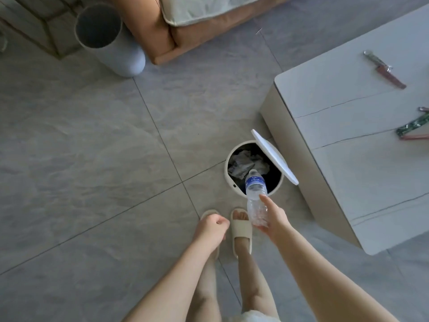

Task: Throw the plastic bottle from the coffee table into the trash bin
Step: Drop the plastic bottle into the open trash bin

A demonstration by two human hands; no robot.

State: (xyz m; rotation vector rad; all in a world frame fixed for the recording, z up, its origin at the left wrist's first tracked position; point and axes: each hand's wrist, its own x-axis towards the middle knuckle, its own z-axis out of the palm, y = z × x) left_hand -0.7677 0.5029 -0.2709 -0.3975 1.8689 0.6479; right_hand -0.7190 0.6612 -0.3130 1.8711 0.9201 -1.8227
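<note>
A clear plastic bottle [255, 194] with a blue label points cap-first down toward the round white trash bin [228, 180]. My right hand [275, 218] grips the bottle by its base end, just above the bin's near rim. The bin's lid [274, 156] stands raised on the right side, and crumpled paper lies inside. My left hand [212, 228] hangs curled in a loose fist over my left slipper, holding nothing. The white coffee table [343, 112] stands right of the bin.
On the coffee table lie a knife [384, 69] and a green wrapper [413, 127]. An orange sofa [162, 36] and a tall white cylinder [109, 40] stand on the grey tiled floor at the top. My feet wear beige slippers [241, 231].
</note>
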